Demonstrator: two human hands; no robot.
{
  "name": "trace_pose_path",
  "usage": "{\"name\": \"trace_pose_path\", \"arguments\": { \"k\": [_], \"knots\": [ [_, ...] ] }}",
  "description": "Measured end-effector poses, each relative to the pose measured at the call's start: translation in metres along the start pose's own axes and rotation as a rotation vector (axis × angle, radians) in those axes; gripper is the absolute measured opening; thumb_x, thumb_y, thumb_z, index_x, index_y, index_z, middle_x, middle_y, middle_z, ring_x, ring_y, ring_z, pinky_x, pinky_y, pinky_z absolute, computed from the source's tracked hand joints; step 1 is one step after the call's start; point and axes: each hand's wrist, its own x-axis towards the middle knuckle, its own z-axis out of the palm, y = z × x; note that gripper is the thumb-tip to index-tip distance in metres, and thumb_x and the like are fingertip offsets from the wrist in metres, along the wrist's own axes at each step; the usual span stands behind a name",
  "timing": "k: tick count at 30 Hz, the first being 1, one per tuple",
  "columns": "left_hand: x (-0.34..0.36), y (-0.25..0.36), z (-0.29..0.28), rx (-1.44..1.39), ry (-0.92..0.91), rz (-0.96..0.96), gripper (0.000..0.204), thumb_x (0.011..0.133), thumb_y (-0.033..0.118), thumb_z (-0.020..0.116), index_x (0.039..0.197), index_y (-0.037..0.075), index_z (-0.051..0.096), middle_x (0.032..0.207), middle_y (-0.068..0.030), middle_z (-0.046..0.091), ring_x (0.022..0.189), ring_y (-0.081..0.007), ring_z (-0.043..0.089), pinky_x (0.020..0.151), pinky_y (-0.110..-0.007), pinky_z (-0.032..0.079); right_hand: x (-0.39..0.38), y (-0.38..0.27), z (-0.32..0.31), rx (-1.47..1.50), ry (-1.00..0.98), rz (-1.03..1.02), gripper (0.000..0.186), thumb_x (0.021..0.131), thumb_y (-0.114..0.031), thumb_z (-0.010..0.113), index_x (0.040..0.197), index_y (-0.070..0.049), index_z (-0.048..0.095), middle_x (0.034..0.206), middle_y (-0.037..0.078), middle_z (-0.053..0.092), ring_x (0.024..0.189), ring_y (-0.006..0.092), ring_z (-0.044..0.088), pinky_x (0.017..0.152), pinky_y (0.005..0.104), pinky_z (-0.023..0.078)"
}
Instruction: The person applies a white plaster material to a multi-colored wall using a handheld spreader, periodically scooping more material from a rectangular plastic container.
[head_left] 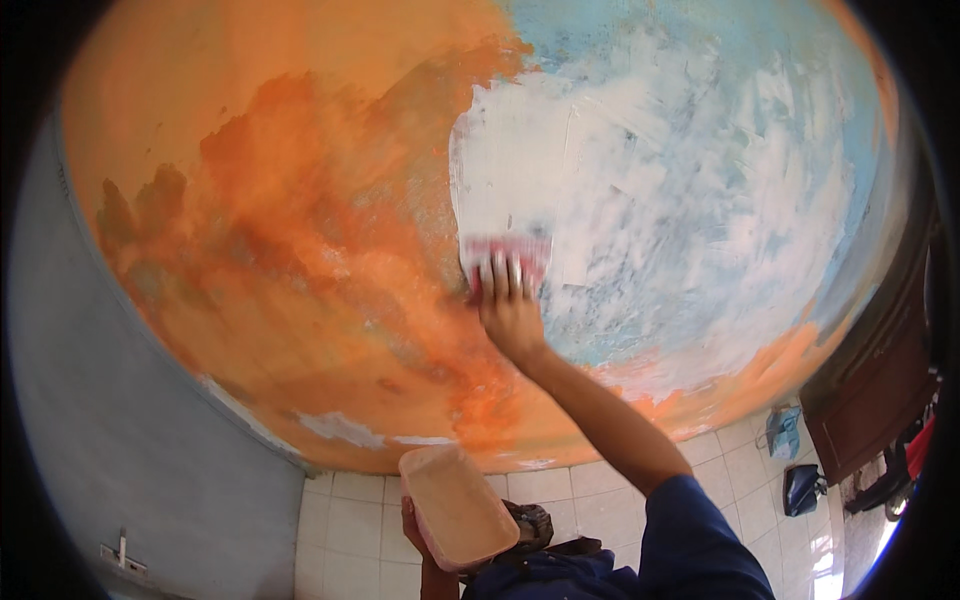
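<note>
My right hand [513, 318] reaches up to the wall and grips a reddish-pink putty spreader [522, 248], its wide edge against the surface. Motion blurs the tool, and white paste shows on it and on my fingers. Wet white filler [508, 150] forms a smooth patch just above the spreader, bordering bare orange wall [300, 200]. Low in front of my body, my left hand [411, 524] holds a pale pinkish rectangular plastic tub [421, 459] by its left side. The tub's inside looks coated with pale residue; my left fingers are mostly hidden under it.
A grey wall [90, 380] with a socket plate [122, 562] stands at the left. White floor tiles [560, 487] lie below. At the right are a blue bag [783, 432], a dark bag [802, 490] and a brown wooden door [870, 420].
</note>
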Motion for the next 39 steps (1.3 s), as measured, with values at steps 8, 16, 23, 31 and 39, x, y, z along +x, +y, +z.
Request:
{"name": "trace_pose_path", "arguments": {
  "k": [8,16,23,31,39],
  "knots": [
    [-0.014,0.02,0.003,0.016,0.0,0.046,0.058,0.094,0.046,0.041,0.134,0.004,0.042,0.125,-0.0165,0.054,0.109,-0.0303,0.056,0.093,-0.043,0.048,-0.06,-0.005,-0.053,0.409,-0.168,0.074,0.045,0.083,-0.018,0.058,0.124,0.0,0.052,0.127,0.021,0.053,0.117,0.0352,0.053,0.095,0.046,0.045],
    [-0.012,0.011,0.002,0.113,0.01,0.085,0.061,0.094,0.049,0.04,0.134,0.004,0.042,0.126,-0.0166,0.052,0.11,-0.0306,0.055,0.092,-0.044,0.048,0.117,0.143,-0.11,-0.06,0.488,0.105,0.055,0.07,0.01,0.053,0.124,0.001,0.055,0.127,0.019,0.056,0.115,0.0321,0.056,0.089,0.0357,0.051],
    [-0.007,0.006,-0.004,0.099,0.033,0.073,0.059,0.094,0.049,0.039,0.132,0.004,0.043,0.125,-0.0159,0.053,0.108,-0.0293,0.057,0.089,-0.042,0.05,-0.049,0.048,0.013,0.071,0.158,0.14,0.05,0.08,0.001,0.051,0.13,0.007,0.045,0.134,0.029,0.044,0.123,0.0443,0.046,0.099,0.0486,0.043],
    [-0.004,0.011,0.006,0.083,0.028,0.032,0.057,0.094,0.047,0.04,0.131,0.004,0.045,0.123,-0.0159,0.054,0.106,-0.0289,0.058,0.089,-0.042,0.05,-0.197,0.004,0.03,0.416,-0.252,0.111,0.055,0.077,-0.002,0.052,0.13,0.005,0.044,0.135,0.025,0.046,0.127,0.0388,0.044,0.103,0.0488,0.038],
    [-0.007,0.006,-0.011,-0.064,-0.087,-0.003,0.056,0.095,0.048,0.039,0.131,0.005,0.044,0.124,-0.0164,0.054,0.106,-0.0307,0.058,0.09,-0.045,0.049,-0.011,0.056,-0.053,0.272,0.31,0.16,0.058,0.07,0.01,0.052,0.127,0.005,0.049,0.133,0.023,0.049,0.125,0.0373,0.047,0.102,0.0457,0.041]
  ]
}}
